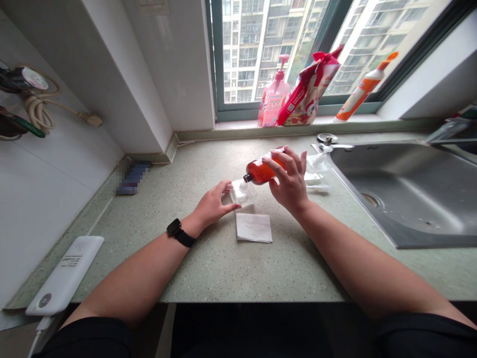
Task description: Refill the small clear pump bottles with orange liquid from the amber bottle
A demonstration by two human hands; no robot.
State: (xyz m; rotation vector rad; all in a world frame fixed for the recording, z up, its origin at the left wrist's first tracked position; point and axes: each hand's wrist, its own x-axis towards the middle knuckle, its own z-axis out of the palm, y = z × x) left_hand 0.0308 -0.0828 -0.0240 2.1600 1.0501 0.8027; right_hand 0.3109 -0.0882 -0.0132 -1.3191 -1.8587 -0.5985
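My right hand [292,181] is wrapped around an amber-red bottle [261,170] and holds it tipped over, its dark neck pointing down to the left. Right under that neck is the mouth of a clear square bottle [243,195], which is uncapped. Thumb and fingers of my left hand [213,205] grip this clear bottle from its left side, keeping it on the counter. Whether liquid is flowing is too small to tell. A folded white tissue [254,228] lies just in front of the clear bottle. Beyond my right hand is a white pump top [324,155], partly hidden.
A steel sink [395,233] is set into the speckled counter [208,273] at right. On the windowsill stand a pink pump bottle [274,102], a red-and-white bag [309,92] and an orange-and-white bottle [361,94]. A white power bank [67,276] lies at left.
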